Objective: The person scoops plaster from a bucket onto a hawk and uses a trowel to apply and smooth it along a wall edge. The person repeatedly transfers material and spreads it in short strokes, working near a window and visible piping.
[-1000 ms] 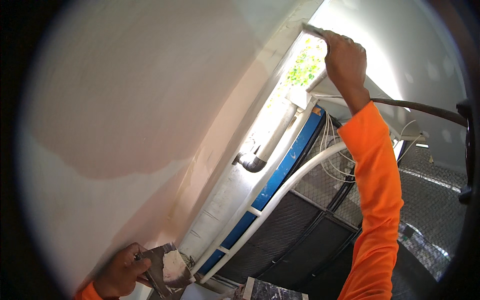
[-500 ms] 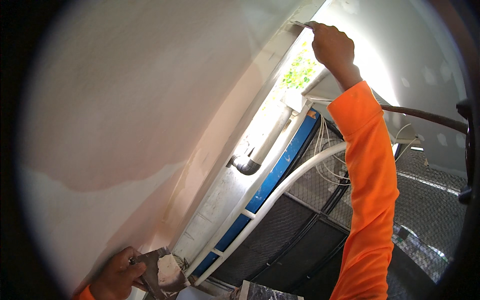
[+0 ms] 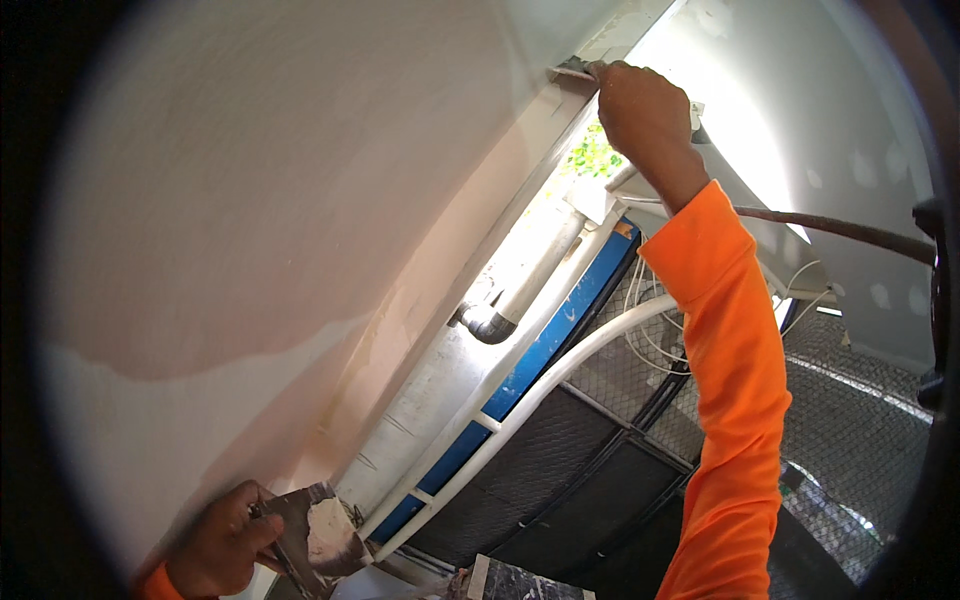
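Note:
My right hand (image 3: 648, 122) is raised at the top, its fingers closed round a putty knife whose blade (image 3: 573, 74) lies against the upper edge strip of the wall; the handle is hidden in the fist. At the lower left, my left hand (image 3: 222, 540) grips a wide, dark metal filling blade (image 3: 290, 517), thumb on top. A lump of pale pinkish filler (image 3: 332, 532) sits on that blade. The large wall surface (image 3: 230, 200) beside both hands has damp-looking pinkish areas and a paler patch.
Along the wall runs a bright gap with a grey pipe elbow (image 3: 490, 325). Beside it are a blue beam (image 3: 540, 345), a curved white pipe (image 3: 560, 385) and loose white wires (image 3: 640, 335). Dark mesh panels (image 3: 535, 450) lie beyond. A brown cable (image 3: 840, 225) crosses at right.
My right hand has moved left and slightly down, bringing the putty knife blade along the wall edge. My left hand and the filler-loaded blade have shifted only slightly.

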